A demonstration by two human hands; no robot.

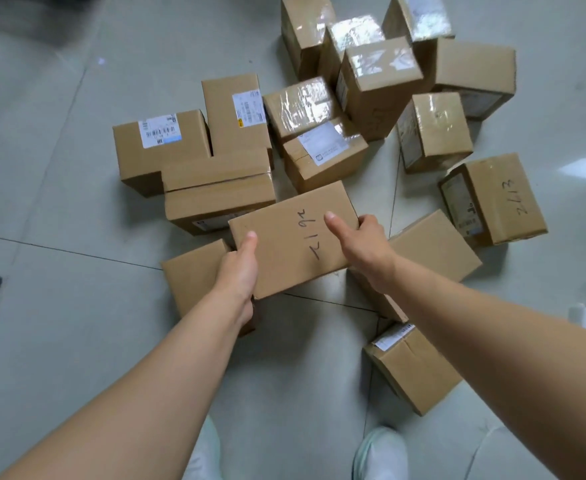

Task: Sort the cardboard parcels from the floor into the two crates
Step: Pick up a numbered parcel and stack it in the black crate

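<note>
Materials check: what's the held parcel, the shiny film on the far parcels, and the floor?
The held parcel: plain brown cardboard, matte, with marker digits and creased edges.
The film on the far parcels: looks like clear plastic packing tape, glossy; it glares white under the light.
The floor: likely polished or glazed tile, pale grey-green; thin joint lines and soft reflections show.
</note>
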